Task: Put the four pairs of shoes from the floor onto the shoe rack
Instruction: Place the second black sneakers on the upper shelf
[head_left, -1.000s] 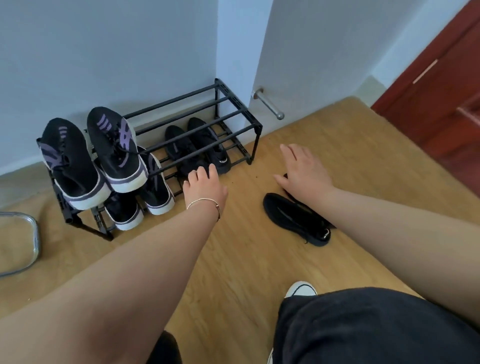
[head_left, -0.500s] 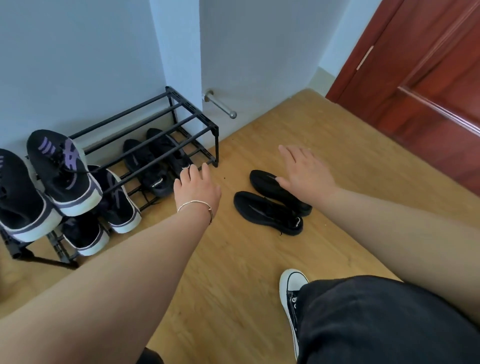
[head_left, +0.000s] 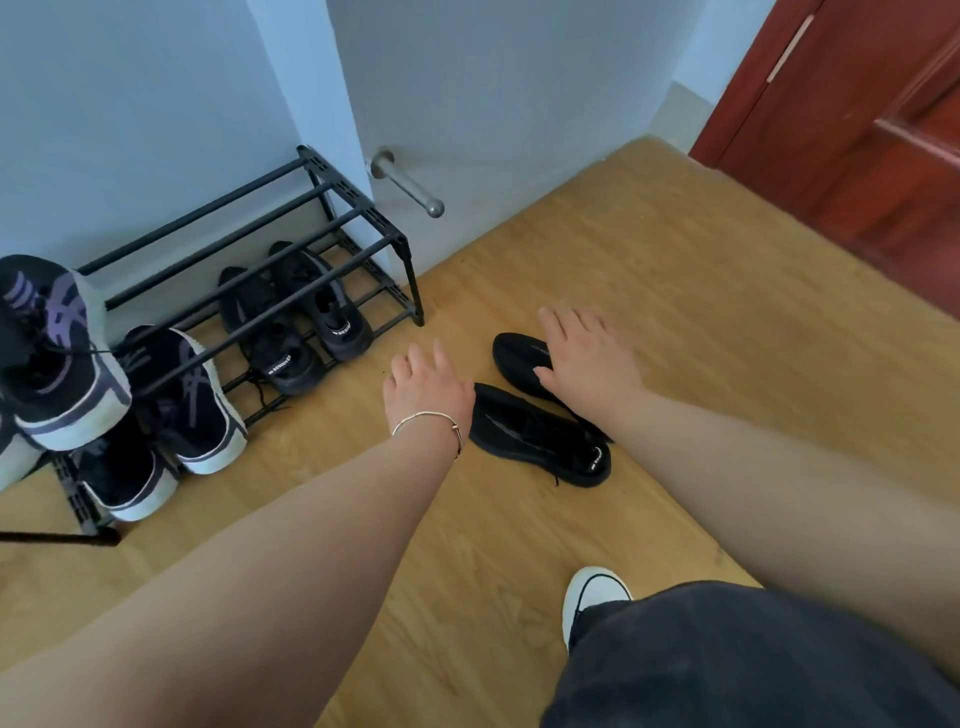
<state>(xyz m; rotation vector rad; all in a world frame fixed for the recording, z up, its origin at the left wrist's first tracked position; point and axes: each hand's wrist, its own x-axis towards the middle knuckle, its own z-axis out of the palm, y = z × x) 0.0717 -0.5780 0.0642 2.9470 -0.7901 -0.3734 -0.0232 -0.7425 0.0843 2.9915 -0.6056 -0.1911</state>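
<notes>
A pair of black shoes lies on the wood floor: the near shoe (head_left: 540, 436) and the far shoe (head_left: 517, 358). My right hand (head_left: 587, 358) hovers open over the far shoe, fingers spread. My left hand (head_left: 426, 387), wearing a thin bracelet, is open just left of the near shoe's toe. The black two-tier shoe rack (head_left: 311, 244) stands against the wall. Its lower tier holds a black pair (head_left: 296, 322) and a black-and-purple pair (head_left: 187, 400). Another black-and-purple sneaker (head_left: 52, 353) sits on the upper tier at far left.
A metal door stopper (head_left: 410, 187) juts from the wall right of the rack. A dark red door (head_left: 857, 119) stands at the back right. My white-toed shoe (head_left: 592, 597) and dark trouser leg (head_left: 753, 660) are at the bottom right.
The view has swung right and closer. Both hands have moved toward the black pair on the floor; the left hand now sits beside the near shoe's toe.
</notes>
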